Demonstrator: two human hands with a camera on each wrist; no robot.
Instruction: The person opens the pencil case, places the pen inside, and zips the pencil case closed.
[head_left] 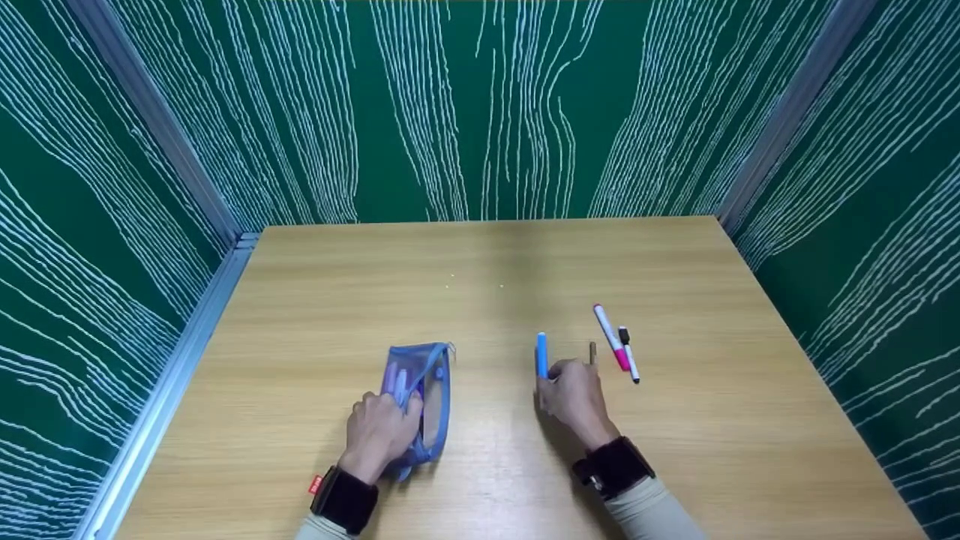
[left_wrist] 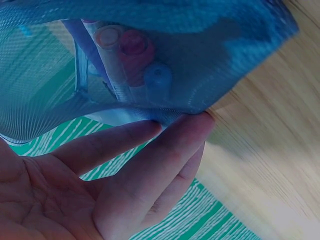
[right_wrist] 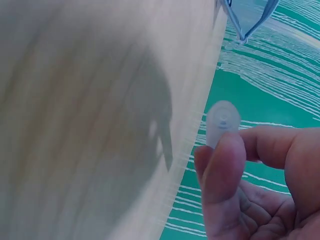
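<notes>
My left hand (head_left: 384, 431) grips the side of a blue mesh pencil case (head_left: 442, 409), its thumb by the open zipped mouth. Through the mesh in the left wrist view, several markers show inside, among them a pink-ended marker (left_wrist: 136, 50) and a blue-ended one (left_wrist: 158, 77). To the right of the case, my right hand (head_left: 576, 397) pinches a blue-capped marker (head_left: 541, 354) between thumb and fingers, cap pointing away from me. The right wrist view shows this marker's pale round end (right_wrist: 223, 117) sticking out of the pinch.
Right of my right hand, a white marker with a pink cap (head_left: 611, 337) and a thinner black-capped marker (head_left: 628, 355) lie on the wooden table (head_left: 375, 277). A short brown stick-like piece (head_left: 592, 352) shows just beyond the right hand. Green white-lined panels (head_left: 465, 112) enclose the table.
</notes>
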